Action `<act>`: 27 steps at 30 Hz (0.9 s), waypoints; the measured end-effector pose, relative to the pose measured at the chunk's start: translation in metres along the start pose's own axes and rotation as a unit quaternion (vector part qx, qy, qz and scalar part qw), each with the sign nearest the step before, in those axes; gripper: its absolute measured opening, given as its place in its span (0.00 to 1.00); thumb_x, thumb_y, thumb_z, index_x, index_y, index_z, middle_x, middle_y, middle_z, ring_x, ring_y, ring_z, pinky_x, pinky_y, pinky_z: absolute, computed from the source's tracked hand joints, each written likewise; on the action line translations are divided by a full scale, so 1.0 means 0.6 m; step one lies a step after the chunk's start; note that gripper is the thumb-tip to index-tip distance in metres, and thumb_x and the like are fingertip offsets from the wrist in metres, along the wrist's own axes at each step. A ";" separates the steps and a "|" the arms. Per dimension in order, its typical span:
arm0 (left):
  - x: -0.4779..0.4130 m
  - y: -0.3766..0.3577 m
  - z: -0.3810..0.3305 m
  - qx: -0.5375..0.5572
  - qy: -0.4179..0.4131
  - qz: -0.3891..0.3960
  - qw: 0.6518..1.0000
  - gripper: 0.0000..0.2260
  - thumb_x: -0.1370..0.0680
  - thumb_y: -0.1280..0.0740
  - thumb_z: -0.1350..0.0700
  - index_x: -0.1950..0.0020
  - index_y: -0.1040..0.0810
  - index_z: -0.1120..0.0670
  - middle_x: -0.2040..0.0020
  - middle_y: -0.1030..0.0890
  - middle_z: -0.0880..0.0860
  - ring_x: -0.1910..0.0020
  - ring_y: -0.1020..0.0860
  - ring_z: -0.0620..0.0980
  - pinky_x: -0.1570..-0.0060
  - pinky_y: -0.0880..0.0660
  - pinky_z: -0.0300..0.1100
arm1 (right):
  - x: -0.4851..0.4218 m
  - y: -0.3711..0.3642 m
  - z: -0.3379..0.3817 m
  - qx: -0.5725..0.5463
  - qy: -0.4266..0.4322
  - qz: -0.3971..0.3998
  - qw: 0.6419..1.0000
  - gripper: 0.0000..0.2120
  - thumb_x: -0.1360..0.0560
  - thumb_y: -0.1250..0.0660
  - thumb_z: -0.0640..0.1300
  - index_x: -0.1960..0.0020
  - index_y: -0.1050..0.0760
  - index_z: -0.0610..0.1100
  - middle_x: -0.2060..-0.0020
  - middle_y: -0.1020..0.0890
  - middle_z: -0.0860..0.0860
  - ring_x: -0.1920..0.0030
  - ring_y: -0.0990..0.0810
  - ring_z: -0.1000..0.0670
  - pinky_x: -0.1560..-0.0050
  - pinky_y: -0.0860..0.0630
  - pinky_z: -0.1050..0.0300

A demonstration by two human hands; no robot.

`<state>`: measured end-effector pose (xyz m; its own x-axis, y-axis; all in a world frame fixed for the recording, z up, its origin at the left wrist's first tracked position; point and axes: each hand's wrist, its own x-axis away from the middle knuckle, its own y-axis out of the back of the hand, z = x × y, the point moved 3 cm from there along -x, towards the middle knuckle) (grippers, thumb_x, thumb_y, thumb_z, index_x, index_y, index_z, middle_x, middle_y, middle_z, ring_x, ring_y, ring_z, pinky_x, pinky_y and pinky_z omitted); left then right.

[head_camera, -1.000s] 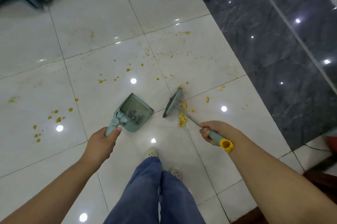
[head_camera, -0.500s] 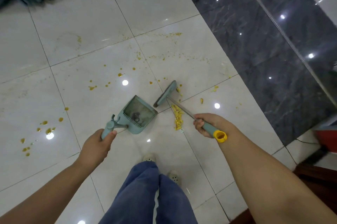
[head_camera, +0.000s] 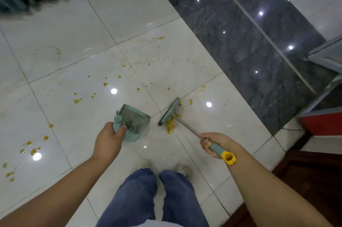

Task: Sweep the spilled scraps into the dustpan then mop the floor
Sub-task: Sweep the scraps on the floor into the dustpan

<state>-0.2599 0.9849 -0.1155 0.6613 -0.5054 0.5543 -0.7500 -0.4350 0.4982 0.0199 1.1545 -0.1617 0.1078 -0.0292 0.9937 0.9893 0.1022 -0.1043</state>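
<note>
Two hands are at work, each clamped on a tool. Fingers of the left hand [head_camera: 108,141] wrap the back edge of the teal dustpan [head_camera: 132,122], thumb pressed on its rear wall; fingers of the right hand [head_camera: 215,143] are closed round the grey grip of the broom [head_camera: 187,125], whose yellow end cap sticks out behind the palm toward five o'clock.

From the right fist the metal shaft runs toward ten o'clock to the broom head [head_camera: 169,111], which rests on the white tile floor [head_camera: 74,42]. A small heap of yellow scraps [head_camera: 171,125] lies just beside that head, on its near side. The head's long axis runs roughly one o'clock to seven o'clock.

The dustpan sits at nine o'clock from the heap, its open lip near the broom head but apart from it. The heap is closer to the right hand's tool, so I judge a leftward stroke is needed. More scattered bits [head_camera: 33,150] lie well apart at eight o'clock and twelve o'clock. No mop shows.
</note>
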 end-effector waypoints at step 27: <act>-0.058 -0.439 -0.433 -0.130 -0.086 -0.086 0.984 0.08 0.21 0.38 0.52 0.54 0.30 0.57 0.67 0.26 0.53 0.68 0.29 0.51 0.71 0.37 0.42 | 0.028 0.249 0.710 0.472 0.192 -0.174 0.843 0.06 0.21 0.41 0.34 0.58 0.33 0.37 0.78 0.27 0.45 0.79 0.30 0.50 0.82 0.35 0.69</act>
<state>-0.0826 1.3107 -0.0923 0.7495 -0.5697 0.3372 -0.5849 -0.3316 0.7402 0.1278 1.5927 -0.1436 0.0309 -0.5207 0.8532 0.4683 0.7616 0.4479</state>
